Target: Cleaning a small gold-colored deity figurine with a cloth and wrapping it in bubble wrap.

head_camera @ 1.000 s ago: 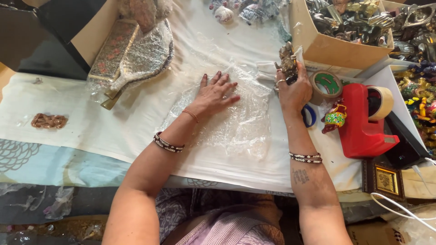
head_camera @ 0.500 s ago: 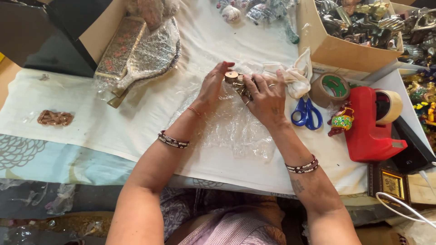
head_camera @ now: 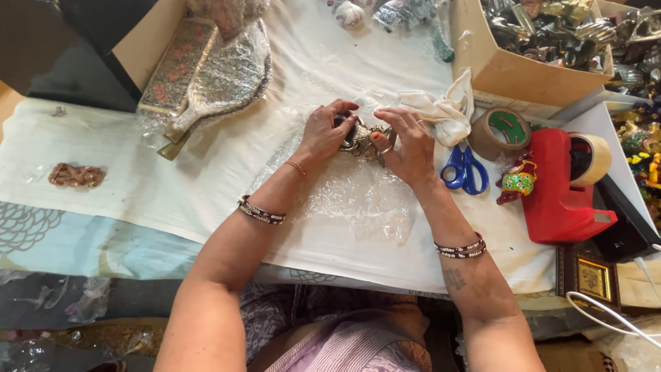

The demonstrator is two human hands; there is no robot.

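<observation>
Head view: left hand (head_camera: 323, 134) and right hand (head_camera: 406, 145), fingers clasping knobbly metal trinket (head_camera: 363, 134) over crinkled bubble wrap (head_camera: 351, 200).

Metal trinket (head_camera: 363, 136) between both hands, on bubble wrap (head_camera: 351, 196)

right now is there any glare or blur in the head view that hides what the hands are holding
Head view: even, soft light, faint shadows; the bubble wrap shows mild sheen, no harsh glare. The small metal ornament between left hand and right hand is sharp but mostly covered by fingers.
</observation>
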